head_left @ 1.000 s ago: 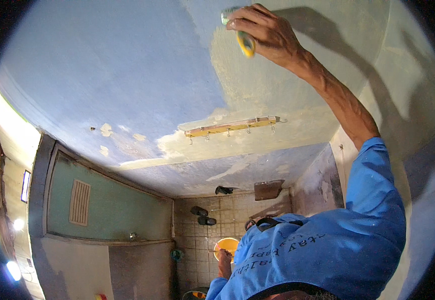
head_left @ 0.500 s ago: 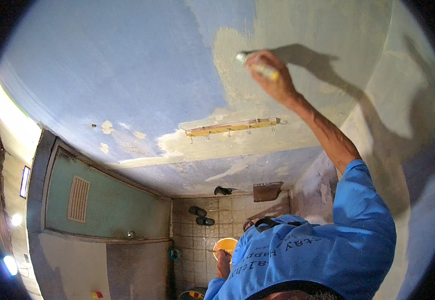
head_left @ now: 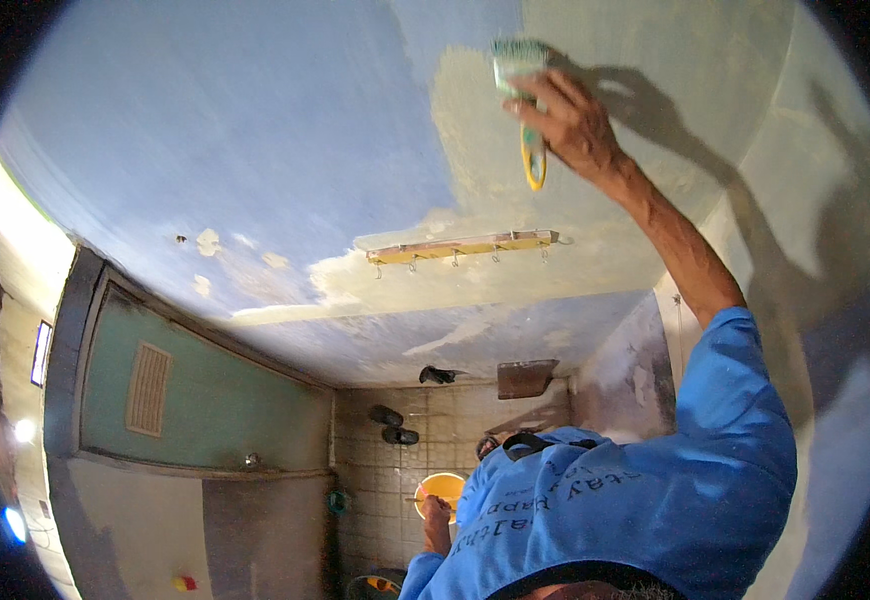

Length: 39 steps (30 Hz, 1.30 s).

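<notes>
High on the wall, my right hand [head_left: 577, 122] is closed around a wide paintbrush [head_left: 521, 68] with pale green bristles and a looped yellow handle. The bristles point up at the wall [head_left: 305, 120], near the border between its blue paint and a pale cream-green coat. Whether they touch the surface I cannot tell. Low at my side, my left hand [head_left: 437, 512] is closed at the rim or handle of a yellow bucket [head_left: 443, 487]. The exact grip is too small to make out. A thin stick-like thing lies across the bucket beside the fingers.
A yellow hook rail [head_left: 460, 247] is fixed on the wall below the brush. To the left is a green door [head_left: 225, 375] with a vent. Dark slippers [head_left: 395, 428] lie on the tiled floor [head_left: 370, 510], and a brown panel [head_left: 527, 380] stands by the wall.
My right hand has moved slightly up and right. The brush has turned from pointing left to bristles up, handle down. My left hand stays at the bucket.
</notes>
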### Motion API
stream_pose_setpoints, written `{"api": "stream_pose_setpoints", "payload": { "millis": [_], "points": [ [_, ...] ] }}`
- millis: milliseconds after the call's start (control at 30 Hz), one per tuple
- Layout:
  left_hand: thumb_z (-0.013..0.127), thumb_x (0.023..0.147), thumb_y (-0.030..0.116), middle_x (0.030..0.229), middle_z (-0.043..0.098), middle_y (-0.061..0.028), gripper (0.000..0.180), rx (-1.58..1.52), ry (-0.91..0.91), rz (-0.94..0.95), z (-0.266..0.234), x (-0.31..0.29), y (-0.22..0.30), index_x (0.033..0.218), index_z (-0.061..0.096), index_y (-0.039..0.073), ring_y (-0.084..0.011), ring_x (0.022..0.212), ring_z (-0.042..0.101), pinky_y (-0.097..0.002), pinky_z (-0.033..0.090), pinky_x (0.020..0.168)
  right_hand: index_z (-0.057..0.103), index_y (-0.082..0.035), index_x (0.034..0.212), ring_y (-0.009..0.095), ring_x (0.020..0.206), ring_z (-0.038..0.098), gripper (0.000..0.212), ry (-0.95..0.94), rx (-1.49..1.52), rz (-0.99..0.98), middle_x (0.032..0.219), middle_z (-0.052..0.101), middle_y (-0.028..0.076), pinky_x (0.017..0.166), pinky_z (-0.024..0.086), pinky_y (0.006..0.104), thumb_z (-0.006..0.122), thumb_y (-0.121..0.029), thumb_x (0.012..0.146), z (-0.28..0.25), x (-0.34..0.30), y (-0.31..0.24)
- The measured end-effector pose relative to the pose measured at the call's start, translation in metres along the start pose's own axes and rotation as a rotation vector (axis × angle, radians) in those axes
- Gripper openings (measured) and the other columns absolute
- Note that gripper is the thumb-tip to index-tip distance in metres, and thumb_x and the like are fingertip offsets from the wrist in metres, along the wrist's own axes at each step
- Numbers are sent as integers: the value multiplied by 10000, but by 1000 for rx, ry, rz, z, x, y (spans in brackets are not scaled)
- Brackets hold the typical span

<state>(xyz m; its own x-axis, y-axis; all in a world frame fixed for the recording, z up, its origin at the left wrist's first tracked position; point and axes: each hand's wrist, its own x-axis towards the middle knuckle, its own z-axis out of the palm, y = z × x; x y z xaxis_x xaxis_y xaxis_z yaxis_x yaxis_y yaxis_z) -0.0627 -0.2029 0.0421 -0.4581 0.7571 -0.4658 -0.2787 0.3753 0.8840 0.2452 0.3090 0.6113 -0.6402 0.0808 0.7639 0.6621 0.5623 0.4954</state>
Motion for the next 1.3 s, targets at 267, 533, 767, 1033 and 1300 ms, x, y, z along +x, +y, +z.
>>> {"api": "stream_pose_setpoints", "payload": {
  "millis": [267,533,767,1033,1300],
  "points": [
    [611,949,390,605,493,-4,303,-210,31,-253,-14,10,-29,927,577,89,-135,456,438,-296,368,405,676,-60,1094,269,1143,564,281,-360,238,24,1207,614,96,921,530,406,683,-30,815,50,-116,-89],
    [618,941,370,601,488,-10,290,-268,39,-320,-12,20,-34,910,567,86,-142,452,440,-300,370,404,669,-52,1076,271,1067,620,338,-310,273,114,1098,652,93,897,554,385,668,71,761,21,-52,-30],
    [624,934,352,597,483,-16,280,-297,40,-343,-11,16,-37,894,557,83,-148,449,441,-304,372,403,683,-47,1025,270,979,636,248,136,60,-45,1073,662,102,800,557,350,673,37,791,-49,78,39],
    [630,927,333,593,477,-22,270,-317,23,-346,-9,27,-36,877,547,80,-155,446,442,-309,374,402,715,-109,1004,268,1104,599,232,-165,-56,-24,1223,634,91,903,552,380,712,-27,787,12,-60,-25],
    [637,919,313,588,472,-28,263,-349,41,-359,-12,24,-39,860,536,77,-163,443,444,-313,376,402,673,-59,1020,261,1101,567,207,-463,377,74,1190,594,108,890,554,380,687,-57,813,47,-147,-94]
  ]
}}
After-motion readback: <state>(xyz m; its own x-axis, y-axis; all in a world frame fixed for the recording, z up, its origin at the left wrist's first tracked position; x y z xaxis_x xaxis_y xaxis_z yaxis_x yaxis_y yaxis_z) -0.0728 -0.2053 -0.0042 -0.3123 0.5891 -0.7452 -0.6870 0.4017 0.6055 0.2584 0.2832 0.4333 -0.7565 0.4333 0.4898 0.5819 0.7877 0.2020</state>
